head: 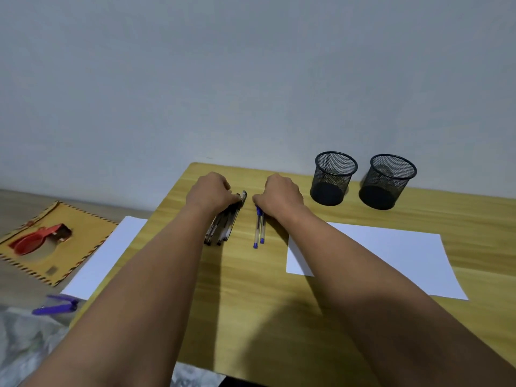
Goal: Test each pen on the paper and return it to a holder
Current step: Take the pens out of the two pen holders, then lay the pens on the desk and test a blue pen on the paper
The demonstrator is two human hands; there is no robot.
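Observation:
On the wooden table my left hand rests with fingers curled over the far end of a bundle of several black pens. My right hand is closed over the far ends of two blue pens that lie side by side. A white sheet of paper lies to the right, partly under my right forearm. Two black mesh holders stand at the back right, one nearer the hands and one further right; both look empty.
A second white sheet hangs over the table's left edge. Left of the table lie a brown envelope-like board with a red object on it, and a purple clip-like tool. A plain wall rises behind the table.

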